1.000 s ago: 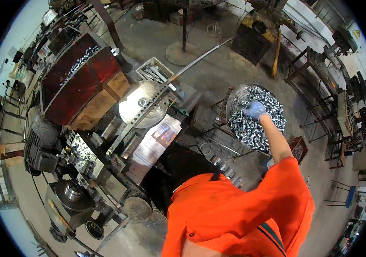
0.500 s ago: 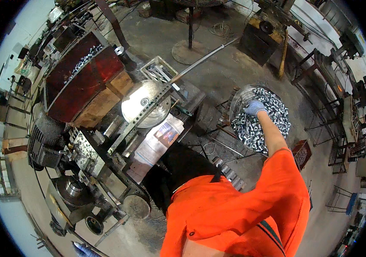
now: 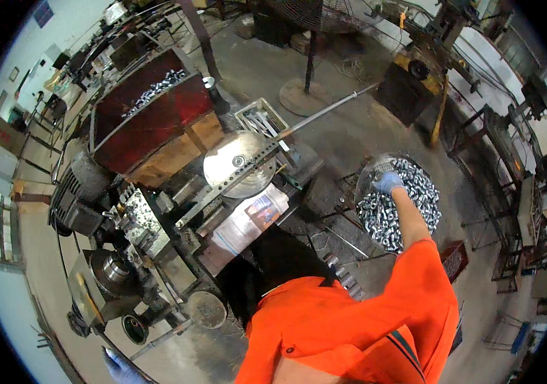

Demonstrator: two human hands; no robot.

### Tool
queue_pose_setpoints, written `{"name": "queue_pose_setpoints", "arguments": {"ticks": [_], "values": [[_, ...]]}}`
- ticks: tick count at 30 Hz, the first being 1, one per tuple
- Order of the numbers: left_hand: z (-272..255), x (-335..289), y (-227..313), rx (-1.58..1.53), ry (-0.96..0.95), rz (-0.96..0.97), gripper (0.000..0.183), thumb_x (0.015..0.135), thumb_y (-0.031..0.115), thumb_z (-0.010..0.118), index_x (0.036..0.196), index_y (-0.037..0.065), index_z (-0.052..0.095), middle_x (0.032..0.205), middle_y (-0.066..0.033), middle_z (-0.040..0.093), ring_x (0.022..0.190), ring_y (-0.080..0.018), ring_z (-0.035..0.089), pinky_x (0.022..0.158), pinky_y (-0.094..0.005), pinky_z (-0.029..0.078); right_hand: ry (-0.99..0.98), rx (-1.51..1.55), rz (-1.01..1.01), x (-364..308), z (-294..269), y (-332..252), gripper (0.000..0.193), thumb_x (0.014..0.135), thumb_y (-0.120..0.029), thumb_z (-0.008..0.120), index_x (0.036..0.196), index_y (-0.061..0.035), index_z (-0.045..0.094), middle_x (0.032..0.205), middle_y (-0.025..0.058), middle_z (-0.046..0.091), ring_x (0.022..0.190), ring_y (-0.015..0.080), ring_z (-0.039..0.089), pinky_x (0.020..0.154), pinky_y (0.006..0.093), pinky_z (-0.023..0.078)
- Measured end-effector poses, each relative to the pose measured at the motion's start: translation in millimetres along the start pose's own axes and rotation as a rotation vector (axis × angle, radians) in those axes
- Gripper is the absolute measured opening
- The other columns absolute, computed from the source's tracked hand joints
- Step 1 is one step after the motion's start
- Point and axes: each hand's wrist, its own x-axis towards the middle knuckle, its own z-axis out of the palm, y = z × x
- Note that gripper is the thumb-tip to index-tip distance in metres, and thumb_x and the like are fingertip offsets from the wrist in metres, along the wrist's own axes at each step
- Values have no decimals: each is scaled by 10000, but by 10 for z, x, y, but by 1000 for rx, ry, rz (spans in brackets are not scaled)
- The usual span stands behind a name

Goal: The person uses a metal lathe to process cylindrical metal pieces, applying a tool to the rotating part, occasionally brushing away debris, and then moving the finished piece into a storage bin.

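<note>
Right hand, in a blue-grey glove, is down on a heap of short shiny metal fittings. Reach comes from the lower right, bare forearm slanting up and slightly left; fingers point left, bent down toward the pieces. Grip narrow-looking; cannot tell whether any fitting is held, the fingertips being hidden.

Fittings lie in a round metal basin, on the person's right, beyond the orange sleeve. They fill most of it, leaving bare metal along the upper left side. No common heading: long axes run every way, some pieces lying flat, others tilted with a round end up. Which end leads on any one piece is too small to tell.

Left hand, also gloved, far off at the lower left edge, fingers stretched and pointing up and left. It lies over or beside a dark slanting rod; cannot tell if it grips it.

Between the hands: a shiny round disc crossed by a perforated bar, running lower left to upper right. Printed sheet just below. Red bin at upper left holds similar metal pieces.
</note>
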Motion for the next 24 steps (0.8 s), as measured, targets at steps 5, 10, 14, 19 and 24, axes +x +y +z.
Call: {"name": "queue_pose_setpoints", "arguments": {"ticks": [5, 10, 14, 19, 24], "values": [[-139, -55, 293, 39, -126, -178, 468, 931, 350, 462, 1207, -24, 519, 1164, -174, 582, 1028, -252, 563, 867, -331, 433, 217, 54, -99, -9, 49, -15, 602, 756, -572, 517, 1101, -89, 614, 1062, 185, 618, 1022, 333, 574, 888, 411, 441], [67, -75, 305, -295, -160, -309, 418, 919, 343, 495, 1174, 20, 567, 863, -61, 620, 615, -144, 477, 551, -288, 408, 330, 278, -172, -343, -15, -118, 517, 722, -491, 635, 989, -49, 659, 1034, 217, 616, 997, 346, 574, 880, 419, 436], [464, -120, 745, -624, -285, -153, 382, 897, 276, 534, 1148, -9, 575, 992, -64, 624, 816, -86, 536, 661, -217, 462, 670, 516, -540, -1156, -497, -1160, 366, 705, -317, 713, 938, -37, 672, 1062, 222, 598, 1004, 355, 556, 879, 402, 432], [906, -255, 1858, -832, -711, 41, 434, 860, 310, 581, 1164, 0, 568, 995, -109, 638, 837, -136, 594, 745, -289, 478, 431, 714, -1327, -2588, -1359, -2582, 266, 720, -261, 706, 944, -124, 668, 1096, 159, 569, 1002, 322, 554, 858, 405, 444], [1149, -421, 2217, -1029, -917, 102, 558, 856, 365, 577, 1262, -1, 467, 1047, -160, 622, 996, -198, 582, 844, -306, 451, 355, 546, -1755, -3081, -1312, -3351, 425, 701, -308, 716, 1031, -71, 592, 1157, 175, 501, 1087, 373, 475, 965, 462, 366]]}}
